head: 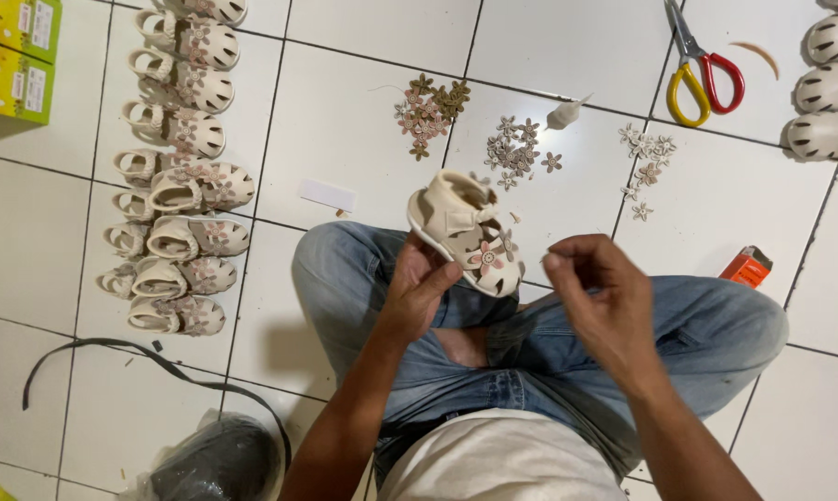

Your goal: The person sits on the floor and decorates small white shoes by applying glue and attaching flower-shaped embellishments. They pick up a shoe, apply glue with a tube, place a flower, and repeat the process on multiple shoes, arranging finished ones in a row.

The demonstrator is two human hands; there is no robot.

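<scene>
White glossy floor tiles with dark grout lines running slantwise across the view. Soft even light from above, faint reflections on the tile glaze, a dim shadow beside the green-yellow boxes at the floor's far left corner. Black strap curving over the tiles near the left edge. Dark plastic bag at the near edge.

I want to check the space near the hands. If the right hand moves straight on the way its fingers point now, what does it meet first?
The right hand points left, so it would probably meet the small cream sandal held by the left hand. Depth is hard to judge.
</scene>
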